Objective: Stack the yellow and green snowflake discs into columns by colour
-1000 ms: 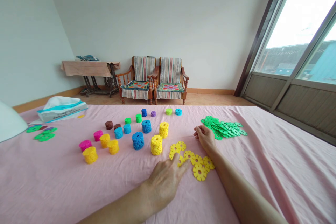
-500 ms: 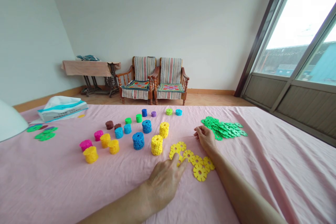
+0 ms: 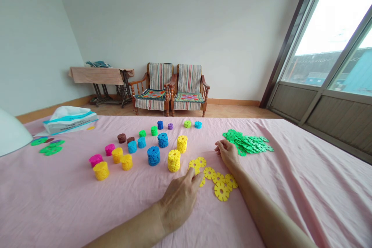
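Note:
Several loose yellow flower-shaped discs [image 3: 217,180] lie flat on the pink cloth [image 3: 58,201] in front of me. My left hand [image 3: 178,197] rests on the cloth with its fingers pinched on a yellow disc at the near-left edge of that group. My right hand [image 3: 228,153] lies curled on the cloth between the yellow discs and a pile of green discs [image 3: 247,142]; what it holds, if anything, is hidden. A yellow stack [image 3: 173,161] stands just left of the loose discs, beside a blue stack [image 3: 153,155].
More short stacks in yellow, pink, blue, green, brown and purple stand across the cloth's middle. A tissue pack [image 3: 69,119] and flat green discs [image 3: 49,148] lie far left. Two wooden armchairs [image 3: 170,89], a side table and a large window are beyond.
My left hand has drawn its fingers together over a yellow disc and slid slightly nearer me. The right hand has stayed put.

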Demonstrator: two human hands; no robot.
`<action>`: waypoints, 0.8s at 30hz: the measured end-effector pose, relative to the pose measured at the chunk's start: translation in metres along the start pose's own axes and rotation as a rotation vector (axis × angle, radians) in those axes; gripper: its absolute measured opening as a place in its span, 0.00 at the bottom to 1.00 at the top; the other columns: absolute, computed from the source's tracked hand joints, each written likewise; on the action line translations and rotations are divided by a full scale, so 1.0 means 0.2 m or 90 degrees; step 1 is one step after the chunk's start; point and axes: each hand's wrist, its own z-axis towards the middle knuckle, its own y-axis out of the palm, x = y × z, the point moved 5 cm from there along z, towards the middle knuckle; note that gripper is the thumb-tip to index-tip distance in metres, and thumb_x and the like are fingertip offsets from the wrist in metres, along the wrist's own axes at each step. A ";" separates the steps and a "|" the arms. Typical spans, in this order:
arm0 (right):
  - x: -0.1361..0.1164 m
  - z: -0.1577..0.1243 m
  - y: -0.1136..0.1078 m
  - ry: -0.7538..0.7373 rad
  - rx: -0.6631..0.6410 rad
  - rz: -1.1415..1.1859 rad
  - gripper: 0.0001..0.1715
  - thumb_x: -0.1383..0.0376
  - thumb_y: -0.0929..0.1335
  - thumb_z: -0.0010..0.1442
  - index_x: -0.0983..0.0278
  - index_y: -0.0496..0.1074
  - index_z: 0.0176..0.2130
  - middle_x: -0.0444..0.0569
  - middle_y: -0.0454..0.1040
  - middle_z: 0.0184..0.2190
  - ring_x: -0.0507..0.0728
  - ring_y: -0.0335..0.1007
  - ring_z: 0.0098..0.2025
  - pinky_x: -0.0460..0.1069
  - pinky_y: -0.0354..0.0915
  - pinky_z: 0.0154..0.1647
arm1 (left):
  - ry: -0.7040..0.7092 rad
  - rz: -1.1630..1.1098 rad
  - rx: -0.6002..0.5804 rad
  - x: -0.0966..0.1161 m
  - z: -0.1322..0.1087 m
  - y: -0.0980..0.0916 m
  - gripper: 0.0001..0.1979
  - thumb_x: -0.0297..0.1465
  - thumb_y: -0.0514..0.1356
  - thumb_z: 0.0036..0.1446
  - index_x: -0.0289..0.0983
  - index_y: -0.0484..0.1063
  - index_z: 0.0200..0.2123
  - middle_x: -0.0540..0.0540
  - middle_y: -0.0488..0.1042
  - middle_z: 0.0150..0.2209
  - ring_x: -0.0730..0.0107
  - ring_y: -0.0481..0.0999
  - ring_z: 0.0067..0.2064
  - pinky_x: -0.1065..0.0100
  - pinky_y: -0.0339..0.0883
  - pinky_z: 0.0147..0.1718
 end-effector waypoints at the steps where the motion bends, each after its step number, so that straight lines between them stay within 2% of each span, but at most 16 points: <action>1: 0.00 0.00 0.00 0.000 0.000 0.001 0.18 0.53 0.63 0.53 0.64 0.71 0.27 0.47 0.75 0.19 0.53 0.68 0.18 0.46 0.62 0.21 | -0.024 -0.011 0.010 -0.01 0.00 0.00 0.27 0.18 0.49 0.53 0.40 0.56 0.56 0.44 0.64 0.46 0.66 0.71 0.44 0.66 0.69 0.43; 5: 0.00 0.00 0.00 0.000 0.000 0.001 0.17 0.54 0.63 0.53 0.64 0.71 0.27 0.47 0.75 0.19 0.53 0.68 0.18 0.46 0.62 0.22 | -0.050 -0.006 0.028 -0.02 0.02 0.01 0.29 0.17 0.49 0.52 0.38 0.53 0.58 0.42 0.61 0.54 0.64 0.68 0.51 0.65 0.65 0.50; 9: 0.01 0.00 0.00 0.002 0.001 -0.001 0.17 0.54 0.63 0.52 0.64 0.71 0.27 0.46 0.74 0.19 0.53 0.68 0.18 0.46 0.61 0.22 | -0.037 0.016 0.010 -0.02 0.03 0.03 0.29 0.17 0.47 0.53 0.34 0.53 0.59 0.39 0.63 0.55 0.61 0.63 0.57 0.61 0.60 0.56; 11: 0.01 0.00 0.00 0.002 0.001 -0.002 0.17 0.54 0.63 0.53 0.64 0.71 0.27 0.46 0.75 0.19 0.53 0.68 0.18 0.46 0.61 0.22 | -0.031 0.005 0.006 -0.02 0.03 0.03 0.27 0.17 0.48 0.53 0.34 0.56 0.58 0.39 0.65 0.53 0.61 0.65 0.56 0.62 0.61 0.55; 15: 0.00 0.00 0.00 0.002 0.001 -0.006 0.17 0.54 0.63 0.53 0.64 0.71 0.27 0.46 0.74 0.19 0.53 0.69 0.19 0.46 0.61 0.22 | 0.004 -0.088 0.036 -0.02 0.02 0.01 0.22 0.19 0.50 0.54 0.41 0.62 0.52 0.46 0.67 0.49 0.67 0.69 0.50 0.67 0.64 0.51; 19: 0.00 0.00 0.00 0.003 -0.001 -0.011 0.17 0.54 0.63 0.53 0.64 0.71 0.27 0.46 0.74 0.19 0.53 0.69 0.19 0.46 0.62 0.22 | -0.031 -0.150 0.079 -0.05 0.00 -0.02 0.23 0.22 0.54 0.53 0.41 0.61 0.53 0.47 0.64 0.50 0.68 0.68 0.49 0.69 0.63 0.50; 24: 0.01 0.00 0.00 0.004 -0.004 -0.016 0.17 0.54 0.62 0.54 0.64 0.71 0.27 0.46 0.74 0.19 0.53 0.68 0.19 0.46 0.62 0.22 | -0.059 -0.160 0.045 -0.07 0.01 -0.02 0.13 0.26 0.54 0.56 0.38 0.67 0.45 0.45 0.65 0.46 0.66 0.69 0.47 0.68 0.64 0.49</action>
